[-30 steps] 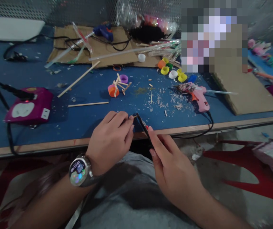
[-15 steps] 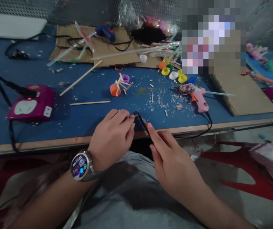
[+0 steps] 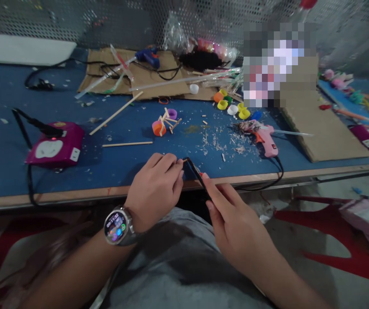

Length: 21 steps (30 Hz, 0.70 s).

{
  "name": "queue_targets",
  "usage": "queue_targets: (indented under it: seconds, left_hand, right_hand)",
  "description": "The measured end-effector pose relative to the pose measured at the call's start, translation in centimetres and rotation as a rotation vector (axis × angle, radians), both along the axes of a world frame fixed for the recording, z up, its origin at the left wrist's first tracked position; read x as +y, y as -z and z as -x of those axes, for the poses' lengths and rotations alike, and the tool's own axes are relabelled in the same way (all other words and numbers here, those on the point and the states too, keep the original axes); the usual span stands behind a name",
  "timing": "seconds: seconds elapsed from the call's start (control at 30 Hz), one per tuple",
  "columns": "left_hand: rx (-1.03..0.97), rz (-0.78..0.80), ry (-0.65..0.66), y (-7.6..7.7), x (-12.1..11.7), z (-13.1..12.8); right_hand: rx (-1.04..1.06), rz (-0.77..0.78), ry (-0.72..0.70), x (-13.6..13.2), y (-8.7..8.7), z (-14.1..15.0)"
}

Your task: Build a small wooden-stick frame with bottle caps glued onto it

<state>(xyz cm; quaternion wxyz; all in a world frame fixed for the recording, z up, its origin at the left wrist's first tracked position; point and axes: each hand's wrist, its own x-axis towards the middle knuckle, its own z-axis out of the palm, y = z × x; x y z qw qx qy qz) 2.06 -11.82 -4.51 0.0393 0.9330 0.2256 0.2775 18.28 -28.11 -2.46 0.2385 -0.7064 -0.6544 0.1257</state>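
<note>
My left hand (image 3: 155, 189), with a watch on the wrist, is closed in a pinch on a short wooden stick (image 3: 181, 161) at the near edge of the blue table (image 3: 113, 167). My right hand (image 3: 232, 216) is wrapped round a black-handled cutter (image 3: 195, 171) whose tip meets the stick's end. Both hands hover over my lap, just in front of the table edge. Farther back stands a small model of sticks and bottle caps (image 3: 164, 121).
A magenta power strip (image 3: 55, 148) with a black cable lies at the left. A pink glue gun (image 3: 264, 137) lies at the right among wood shavings. Loose sticks (image 3: 126, 144), coloured caps (image 3: 232, 105), cardboard sheets (image 3: 139, 75) and a blue glue gun (image 3: 148, 56) lie beyond.
The view has shifted slightly, so the table things sit more to the right and lower. My hands keep the same grip on the stick and the cutter.
</note>
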Motion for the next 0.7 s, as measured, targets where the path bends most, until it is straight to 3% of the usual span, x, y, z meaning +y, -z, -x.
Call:
queue_targets:
  seconds: [0.43, 0.7]
  left_hand:
    - [0.041, -0.008, -0.086, 0.1, -0.9, 0.0]
    - [0.015, -0.024, -0.139, 0.7, -0.8, 0.1]
  right_hand:
    - [0.036, -0.103, 0.066, -1.1, 0.4, -2.2]
    - [0.074, -0.07, 0.036, 0.0, 1.7, -1.3]
